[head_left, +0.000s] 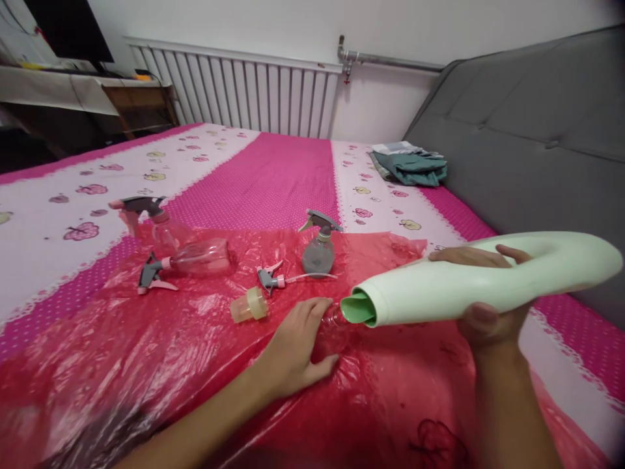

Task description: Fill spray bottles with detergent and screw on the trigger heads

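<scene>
One clear bottle (334,319) sits on the crinkled red plastic sheet (185,339), and I take my clock from it, twelve being straight ahead of the person. The left hand (295,345) reaches in from seven o'clock and curves around that bottle, fingers on the far side, thumb set wide on the near one. The right hand (493,326), toward three o'clock, holds the pale green jug (420,296) between fingers over the top and a thumb underneath. The jug tips only slightly, its green spout (359,309) right at the top of the bottle; whether the two touch, I cannot tell. At about twelve o'clock a grey spray bottle (318,256) stands upright. Toward ten lies a loose spray head (268,279) with its thin tube (307,276), and nearer nine a yellowish cup (249,305) on its side. Farther out at ten, a pinkish spray bottle (202,255) lies flat, just beside a second spray bottle (166,236) that stands upright. Folded cloth (410,164) rests on the bed (293,169) at one o'clock, near the grey headboard (541,130).
</scene>
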`<state>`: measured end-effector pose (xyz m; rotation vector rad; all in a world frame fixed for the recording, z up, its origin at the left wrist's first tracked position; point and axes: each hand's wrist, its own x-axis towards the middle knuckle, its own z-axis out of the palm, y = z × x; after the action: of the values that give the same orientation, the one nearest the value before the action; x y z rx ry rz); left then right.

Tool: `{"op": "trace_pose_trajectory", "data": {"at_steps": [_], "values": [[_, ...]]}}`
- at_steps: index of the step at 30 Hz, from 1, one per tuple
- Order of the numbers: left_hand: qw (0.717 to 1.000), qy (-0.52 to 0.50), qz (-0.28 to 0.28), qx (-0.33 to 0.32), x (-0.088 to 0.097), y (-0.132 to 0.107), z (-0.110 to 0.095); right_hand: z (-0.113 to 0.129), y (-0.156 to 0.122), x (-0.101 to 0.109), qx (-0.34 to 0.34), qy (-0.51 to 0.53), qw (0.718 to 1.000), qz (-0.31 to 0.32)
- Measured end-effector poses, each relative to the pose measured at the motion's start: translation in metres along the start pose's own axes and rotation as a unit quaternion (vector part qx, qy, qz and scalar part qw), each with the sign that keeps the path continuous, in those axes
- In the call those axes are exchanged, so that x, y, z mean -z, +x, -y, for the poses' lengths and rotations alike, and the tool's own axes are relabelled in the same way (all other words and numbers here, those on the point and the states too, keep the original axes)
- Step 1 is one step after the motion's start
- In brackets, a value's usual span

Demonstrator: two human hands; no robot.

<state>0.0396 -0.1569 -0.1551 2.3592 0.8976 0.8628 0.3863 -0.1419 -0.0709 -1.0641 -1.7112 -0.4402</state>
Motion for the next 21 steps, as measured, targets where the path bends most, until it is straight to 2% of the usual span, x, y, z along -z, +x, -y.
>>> {"op": "trace_pose_trajectory", "data": {"at_steps": [21], "values": [[1.0, 0.005, -0.005, -0.01, -0.0008, 0.0005, 0.0022, 0.0006, 0.0007, 0.0004, -0.004, -0.002, 1.0, -0.001]]}}
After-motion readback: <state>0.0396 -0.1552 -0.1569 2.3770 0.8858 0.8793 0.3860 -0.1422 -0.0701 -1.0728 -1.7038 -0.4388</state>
